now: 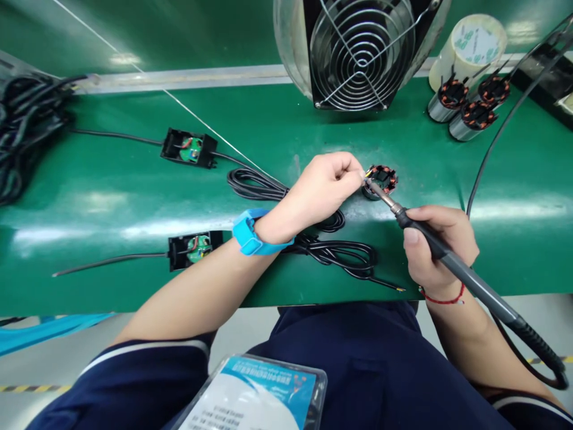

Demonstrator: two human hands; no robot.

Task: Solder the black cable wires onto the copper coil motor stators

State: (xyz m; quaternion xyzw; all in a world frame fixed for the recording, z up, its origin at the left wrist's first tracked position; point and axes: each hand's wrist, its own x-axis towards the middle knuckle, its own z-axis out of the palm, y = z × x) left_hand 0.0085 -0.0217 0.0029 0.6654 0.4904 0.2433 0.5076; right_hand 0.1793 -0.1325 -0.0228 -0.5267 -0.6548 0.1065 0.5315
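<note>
My right hand [441, 242] grips a soldering iron [465, 275], its tip angled up and left into a motor stator [385, 176]. Black plastic and copper windings show in the stator, which stands on the green bench. Closed in a pinch at the stator's left rim, my left hand [329, 182] holds a thin wire [369, 174] with a bit of yellow showing. The fingers hide most of that wire. A coiled black cable [255, 184] runs behind my left wrist from an open black box [188, 148] with a green circuit board.
A fan with a wire guard [360, 60] stands at the back. Three more stators [472, 119] sit beside a tape roll [474, 48] at right. Another open box [194, 249] and cable coil [344, 257] lie nearer me. Bundled black cables [31, 131] are at left.
</note>
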